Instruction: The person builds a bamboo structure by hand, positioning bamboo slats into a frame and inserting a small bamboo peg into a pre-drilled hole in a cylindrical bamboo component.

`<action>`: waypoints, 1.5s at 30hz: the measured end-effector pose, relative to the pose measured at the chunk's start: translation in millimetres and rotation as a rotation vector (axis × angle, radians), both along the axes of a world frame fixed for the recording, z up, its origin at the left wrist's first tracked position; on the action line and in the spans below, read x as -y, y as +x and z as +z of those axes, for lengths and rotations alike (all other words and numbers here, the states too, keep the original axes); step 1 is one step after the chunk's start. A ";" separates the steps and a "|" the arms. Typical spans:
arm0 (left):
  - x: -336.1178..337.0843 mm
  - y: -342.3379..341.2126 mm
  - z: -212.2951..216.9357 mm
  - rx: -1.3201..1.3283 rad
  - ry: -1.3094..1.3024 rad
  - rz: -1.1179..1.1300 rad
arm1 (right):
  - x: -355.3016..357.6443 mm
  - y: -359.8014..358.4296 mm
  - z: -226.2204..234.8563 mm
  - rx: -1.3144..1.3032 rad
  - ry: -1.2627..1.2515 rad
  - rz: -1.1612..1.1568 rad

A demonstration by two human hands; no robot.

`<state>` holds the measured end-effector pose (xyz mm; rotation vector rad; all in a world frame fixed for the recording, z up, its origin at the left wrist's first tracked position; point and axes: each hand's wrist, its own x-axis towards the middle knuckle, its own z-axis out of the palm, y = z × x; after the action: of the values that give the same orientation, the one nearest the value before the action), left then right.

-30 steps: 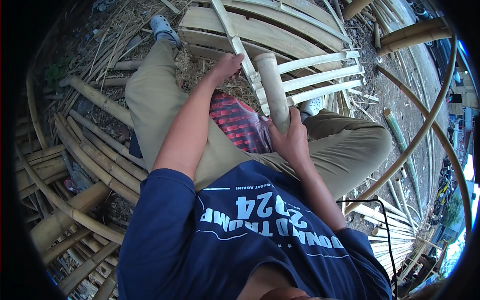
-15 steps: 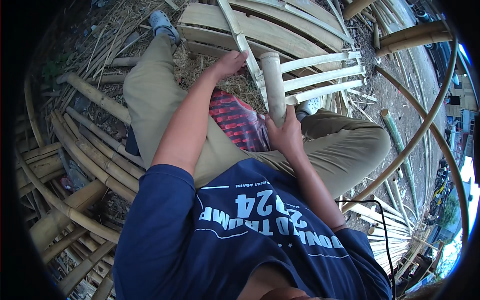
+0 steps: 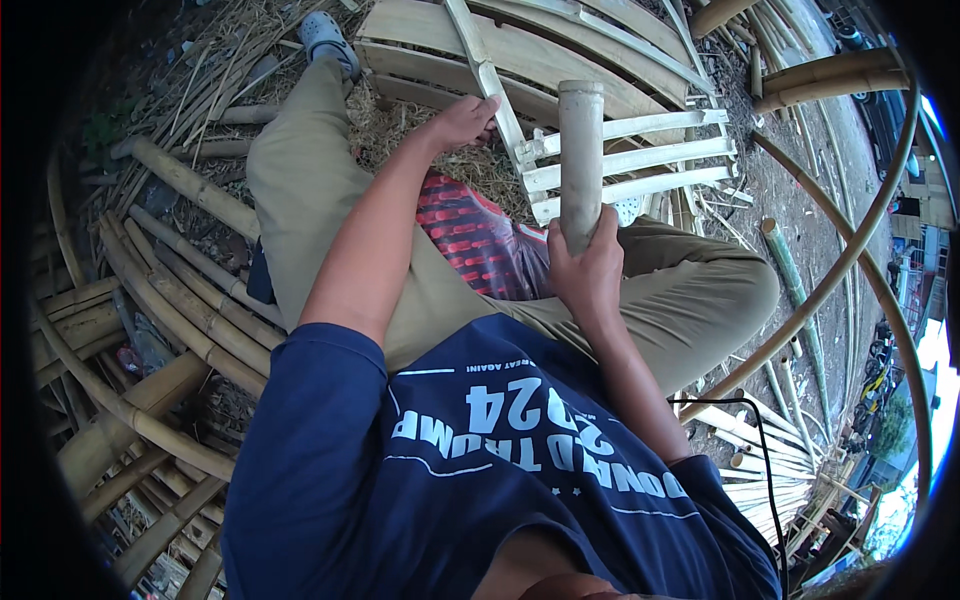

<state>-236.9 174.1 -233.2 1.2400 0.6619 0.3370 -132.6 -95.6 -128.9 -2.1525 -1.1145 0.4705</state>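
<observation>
My right hand (image 3: 588, 262) is wrapped round the lower end of a thick, pale bamboo piece (image 3: 581, 150), which stands up in front of the slats. My left hand (image 3: 466, 122) is closed on the edge of a long flat bamboo strip (image 3: 487, 80) running away from me. Several short split bamboo slats (image 3: 640, 152) reach to the right from the strip's near end; the thick piece hides part of them. Beneath lie wide curved bamboo panels (image 3: 530, 45). A red and dark patterned cloth (image 3: 475, 235) lies between my legs.
Bamboo poles (image 3: 190, 310) are heaped at the left, with thin offcuts (image 3: 220, 85) beyond. Curved bamboo poles (image 3: 850, 245) cross at the right. A green pole (image 3: 798, 285) and a bundle of pale strips (image 3: 780, 470) lie on the right-hand ground. A black cable (image 3: 765, 430) hangs beside my right arm.
My right hand has moved right and slightly away with the thick bamboo piece, lifting it off the strip. My left hand keeps its hold, barely shifted.
</observation>
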 end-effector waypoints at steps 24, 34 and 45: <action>-48.4 -20.1 31.3 -0.232 0.146 0.621 | -41.1 77.6 62.1 -0.070 0.166 -0.068; 30.2 -40.5 57.9 -0.379 -0.132 0.083 | -169.8 223.8 132.6 -1.050 0.459 0.162; 51.0 -36.4 30.8 -0.345 -0.039 0.410 | -207.4 192.6 49.4 -0.087 -0.088 0.423</action>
<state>-273.3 123.1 -202.4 1.1297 1.2205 0.4494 60.0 111.8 -79.5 -1.9438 -1.5291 0.8068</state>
